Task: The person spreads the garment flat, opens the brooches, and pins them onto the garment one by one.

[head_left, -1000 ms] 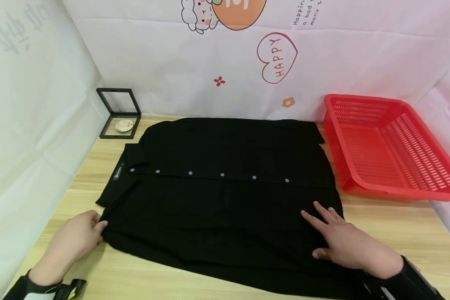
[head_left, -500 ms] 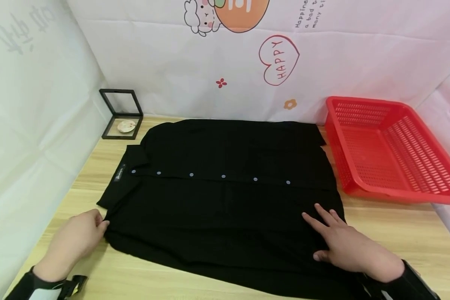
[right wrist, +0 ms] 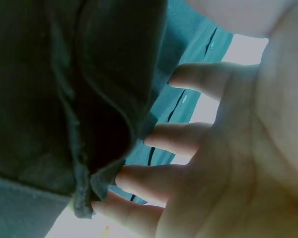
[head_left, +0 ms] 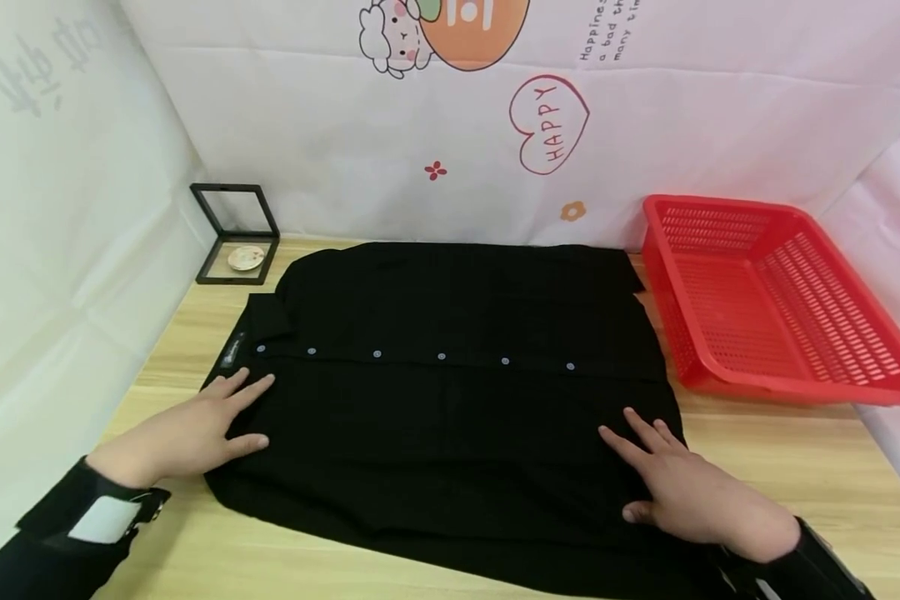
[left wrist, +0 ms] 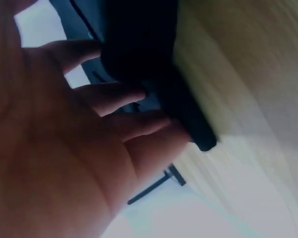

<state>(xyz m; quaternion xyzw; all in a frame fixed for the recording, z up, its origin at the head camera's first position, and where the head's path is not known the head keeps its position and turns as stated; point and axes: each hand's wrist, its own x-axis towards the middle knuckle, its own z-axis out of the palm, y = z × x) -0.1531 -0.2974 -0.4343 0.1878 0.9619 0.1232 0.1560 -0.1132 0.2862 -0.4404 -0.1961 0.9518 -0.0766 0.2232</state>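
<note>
A black button-up shirt (head_left: 435, 433) lies spread on the wooden table, its collar (head_left: 268, 318) toward the left and its row of light buttons running left to right. My left hand (head_left: 198, 429) rests on the shirt just below the collar, fingers spread and extended. On the shirt's right side, near the hem, my right hand (head_left: 686, 492) lies with its fingers spread. In the left wrist view the fingertips (left wrist: 134, 93) meet the dark cloth edge. Folds of the shirt (right wrist: 104, 99) hang beside the right fingers in the right wrist view.
A red plastic basket (head_left: 690, 333) stands at the right, close to the shirt's hem. At the back left, a black display frame (head_left: 232, 282) holds a small round pale piece. White printed cloth (head_left: 307, 125) covers the walls around the wooden table (head_left: 157, 400).
My left hand has let go of the shirt's left edge near the shoulder, moved up and right, and spread its fingers on the cloth. The right hand stays in place.
</note>
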